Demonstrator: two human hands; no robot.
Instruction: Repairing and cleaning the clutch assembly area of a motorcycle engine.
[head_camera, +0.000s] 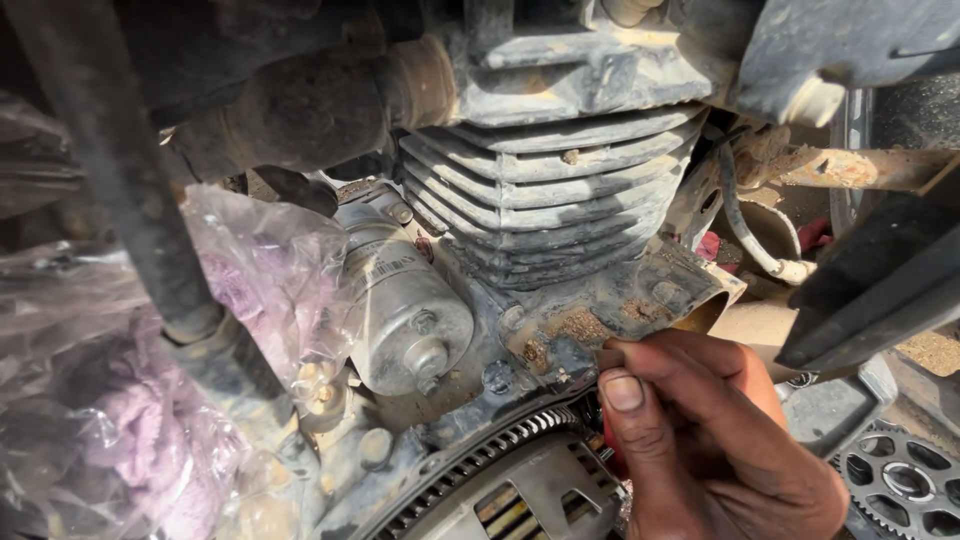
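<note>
While a clear plastic bag of pink cloth hangs at the engine's left edge, the silver starter motor sits below the finned cylinder; the right hand pinches the crankcase's dirty lower-right edge.

This is a motorcycle repair spot, outdoors or open to sunlight. A dirty finned engine cylinder fills the middle, caked with mud and rust. At 7 o'clock from it sits a grey starter motor, and at 6 o'clock the toothed rim of an opened engine cover. A loose sprocket lies at 4 o'clock on the ground. A rusty frame tube runs at 3 o'clock. Crumpled plastic sheeting with rags lies at 9 o'clock.
</note>
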